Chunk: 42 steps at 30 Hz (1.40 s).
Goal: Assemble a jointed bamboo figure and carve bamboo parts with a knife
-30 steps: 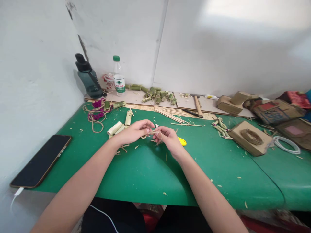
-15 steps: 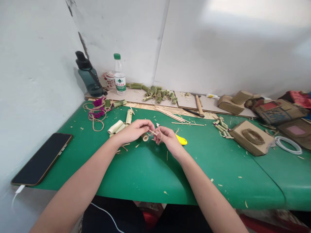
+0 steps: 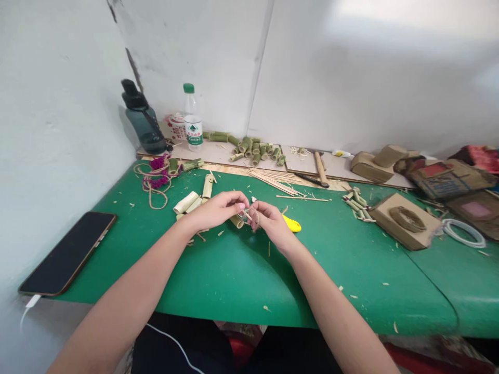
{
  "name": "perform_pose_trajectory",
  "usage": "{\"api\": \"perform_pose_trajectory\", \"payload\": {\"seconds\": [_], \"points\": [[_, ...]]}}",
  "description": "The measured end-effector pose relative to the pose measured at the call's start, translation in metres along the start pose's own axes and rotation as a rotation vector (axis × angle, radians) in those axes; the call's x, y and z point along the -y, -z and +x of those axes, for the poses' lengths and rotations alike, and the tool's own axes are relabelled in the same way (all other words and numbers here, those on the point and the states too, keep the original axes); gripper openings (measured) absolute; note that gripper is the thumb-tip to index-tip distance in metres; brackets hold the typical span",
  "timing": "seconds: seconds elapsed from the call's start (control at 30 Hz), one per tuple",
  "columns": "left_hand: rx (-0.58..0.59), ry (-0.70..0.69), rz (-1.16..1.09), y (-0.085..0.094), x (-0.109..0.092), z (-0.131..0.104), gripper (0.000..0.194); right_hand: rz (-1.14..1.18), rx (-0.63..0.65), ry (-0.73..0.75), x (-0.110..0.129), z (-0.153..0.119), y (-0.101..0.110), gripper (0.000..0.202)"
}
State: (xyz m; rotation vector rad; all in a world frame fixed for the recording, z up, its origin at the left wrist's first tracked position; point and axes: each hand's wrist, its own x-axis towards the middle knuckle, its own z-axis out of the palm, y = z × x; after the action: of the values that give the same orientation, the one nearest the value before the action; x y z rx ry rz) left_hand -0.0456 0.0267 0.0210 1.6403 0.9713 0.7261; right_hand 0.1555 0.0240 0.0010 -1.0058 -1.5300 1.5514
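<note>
My left hand (image 3: 225, 209) pinches a thin tan piece, which looks like an end of twine, between thumb and fingertips. Close beside it, my right hand (image 3: 273, 222) has its fingers closed on brownish twine (image 3: 254, 220) that curls in a small loop below the fingertips. A short bamboo tube (image 3: 236, 222) shows its open end just under my left fingers; I cannot tell if they touch it. The yellow handle of a cutter (image 3: 292, 223) lies behind my right hand. Cut bamboo pieces (image 3: 185, 202) lie left of my left hand.
A phone (image 3: 68, 253) lies at the table's left edge. A dark water bottle (image 3: 144, 119) and a clear bottle (image 3: 193, 124) stand at the back. Bamboo sections (image 3: 255, 150), thin sticks (image 3: 273, 183) and a hammer (image 3: 321, 170) lie along the rear. Cardboard pieces (image 3: 405, 221) are at right.
My fingertips have shifted slightly around the twine, and more of the bamboo tube's side shows under my left hand. The view has moved very little.
</note>
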Motion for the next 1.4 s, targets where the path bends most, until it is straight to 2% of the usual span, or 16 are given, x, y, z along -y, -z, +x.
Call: {"api": "perform_pose_trajectory", "payload": {"seconds": [0.4,0.63,0.87,1.2,1.4], "points": [[0.005,0.012,0.018,0.0,0.0,-0.002,0.022,0.012,-0.037,-0.017,0.0,0.002,0.004,0.045],[-0.007,0.033,-0.032,-0.006,0.001,0.0,0.018,0.019,-0.045,-0.012,-0.001,0.003,0.004,0.044],[-0.018,0.032,0.053,-0.005,-0.003,-0.002,0.008,0.014,0.024,0.002,-0.001,0.001,0.004,0.042],[0.098,0.083,0.093,-0.004,-0.004,-0.003,0.005,-0.099,0.143,-0.095,0.008,-0.004,0.011,0.028],[0.091,0.075,0.101,-0.002,-0.003,-0.004,0.008,-0.048,0.115,-0.109,0.011,-0.006,0.011,0.033]]}}
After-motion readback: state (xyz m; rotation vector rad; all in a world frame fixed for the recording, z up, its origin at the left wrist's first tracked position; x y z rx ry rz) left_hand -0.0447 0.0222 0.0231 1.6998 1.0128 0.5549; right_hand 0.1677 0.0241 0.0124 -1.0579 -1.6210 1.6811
